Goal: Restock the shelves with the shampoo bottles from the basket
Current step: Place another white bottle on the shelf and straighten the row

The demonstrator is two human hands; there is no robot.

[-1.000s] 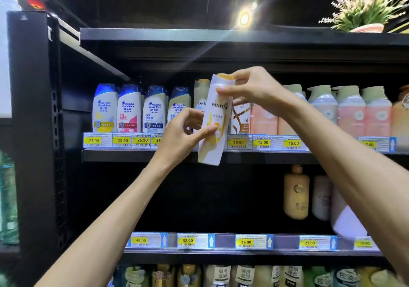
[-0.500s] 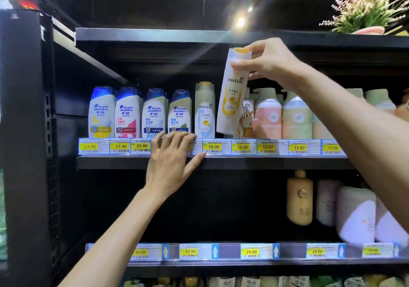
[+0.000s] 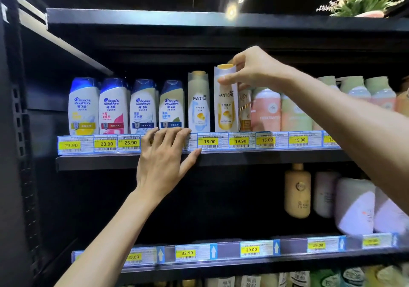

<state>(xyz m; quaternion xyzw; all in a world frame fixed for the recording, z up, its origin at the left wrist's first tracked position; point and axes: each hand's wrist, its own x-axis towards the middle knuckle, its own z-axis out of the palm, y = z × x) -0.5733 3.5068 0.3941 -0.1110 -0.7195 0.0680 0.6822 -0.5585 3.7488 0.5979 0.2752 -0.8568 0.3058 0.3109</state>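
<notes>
Shampoo bottle, white with yellow cap, stands upright on the upper shelf, its neck gripped by the right hand; thumb in front, fingers wrapped round the cap end. Left to right from the left hand: that hand lies flat, fingers spread and holding nothing, against the price-tag strip, below the four blue-capped bottles. Just right of it, a pale bottle stands beside the gripped one. Right of the gripping fingers, partly hidden by the forearm, pink and green bottles fill the row. Lower shelf, beneath the right arm: a tan bottle.
</notes>
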